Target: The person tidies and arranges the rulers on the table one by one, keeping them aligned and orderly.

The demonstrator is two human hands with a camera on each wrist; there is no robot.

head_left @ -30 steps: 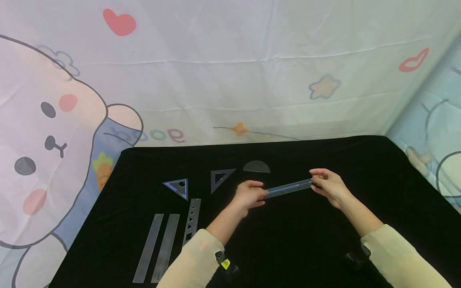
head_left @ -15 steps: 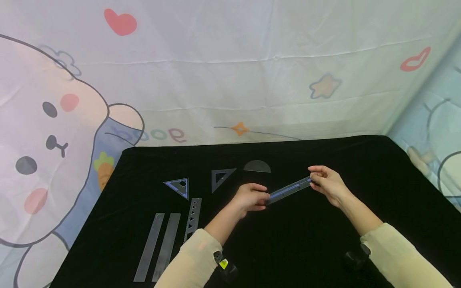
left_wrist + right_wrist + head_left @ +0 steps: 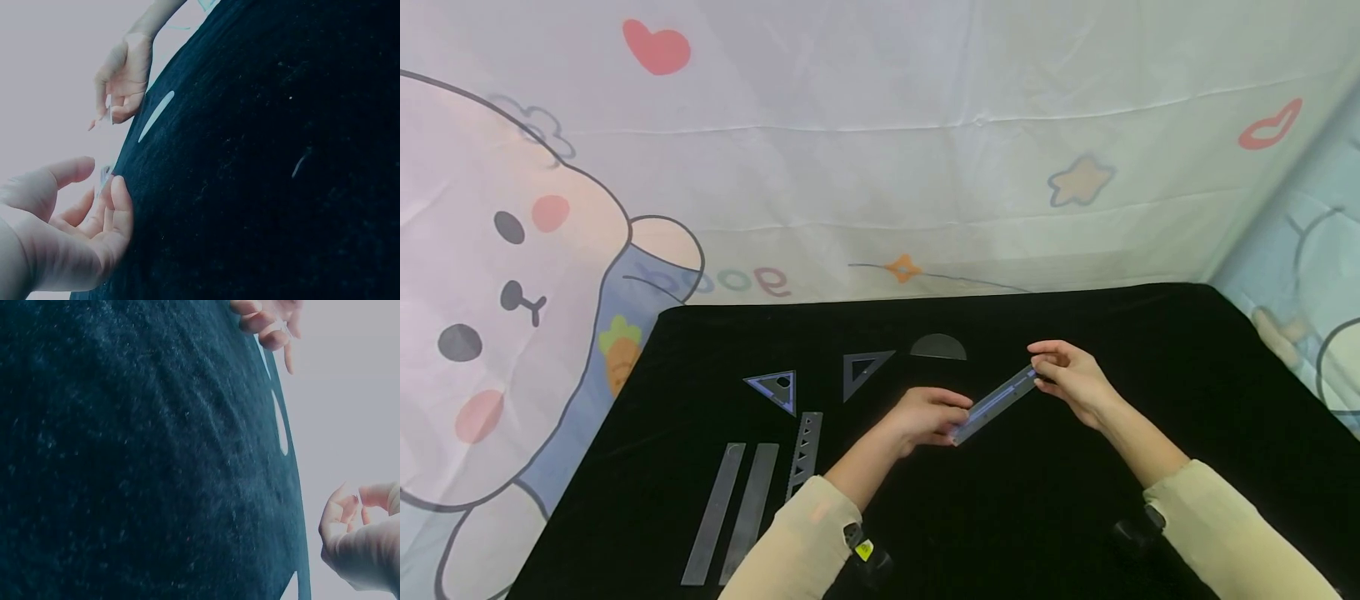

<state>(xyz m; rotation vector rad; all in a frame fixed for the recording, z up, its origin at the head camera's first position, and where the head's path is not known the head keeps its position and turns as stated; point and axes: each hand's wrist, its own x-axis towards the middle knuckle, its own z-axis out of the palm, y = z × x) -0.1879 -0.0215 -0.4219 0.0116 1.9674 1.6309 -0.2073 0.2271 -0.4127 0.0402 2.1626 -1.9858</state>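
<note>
A clear ruler (image 3: 996, 404) with a blue stripe slants between the two hands in the head view, above the black cloth. My right hand (image 3: 1075, 379) pinches its upper right end between thumb and fingers. At the lower left end, my left hand (image 3: 925, 417) holds the ruler with curled fingers, and a corner sticks out past them. Both the left hand (image 3: 75, 228) and the right hand (image 3: 128, 75) show in the left wrist view, where the ruler is washed out by glare. The right wrist view shows the right hand (image 3: 359, 534) with its fingers curled.
Left on the black cloth (image 3: 1075, 517) lie two plain rulers (image 3: 713, 512) (image 3: 751, 512) and a stencil ruler (image 3: 806, 450), partly behind the left sleeve. Two set squares (image 3: 775, 392) (image 3: 861, 371) and a protractor (image 3: 938, 347) lie farther back. A printed curtain (image 3: 865, 167) hangs behind.
The ruler has turned to a steeper slant, its left end swinging nearer to me. My right hand has shifted left and slightly away, while my left hand has moved a little right and nearer.
</note>
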